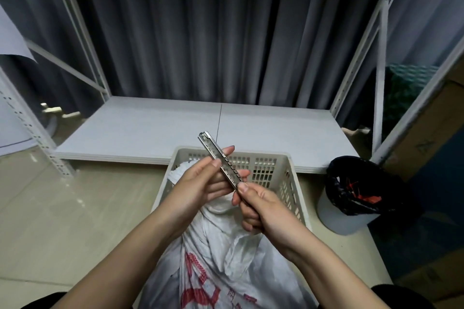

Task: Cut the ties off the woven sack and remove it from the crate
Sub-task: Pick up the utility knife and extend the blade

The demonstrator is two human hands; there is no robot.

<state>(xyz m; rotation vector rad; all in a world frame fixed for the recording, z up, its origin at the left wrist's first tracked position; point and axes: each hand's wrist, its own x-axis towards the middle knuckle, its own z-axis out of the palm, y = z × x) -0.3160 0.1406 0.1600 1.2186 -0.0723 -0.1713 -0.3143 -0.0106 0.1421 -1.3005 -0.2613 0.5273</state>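
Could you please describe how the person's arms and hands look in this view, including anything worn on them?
Both forearms are bare up to the bottom edge of the picture; no sleeves, gloves, watch, rings or bracelets show. The left hand and the right hand have short, unpainted nails on their fingers. Dark clothing shows at both lower corners.

Two bare forearms enter from the lower edge, uncovered from elbow to wrist, with no sleeves in view. The left hand (200, 180) and right hand (263, 206) wear no gloves, rings, or watches. Fingernails are short and unpainted. Dark clothing shows at both lower corners.
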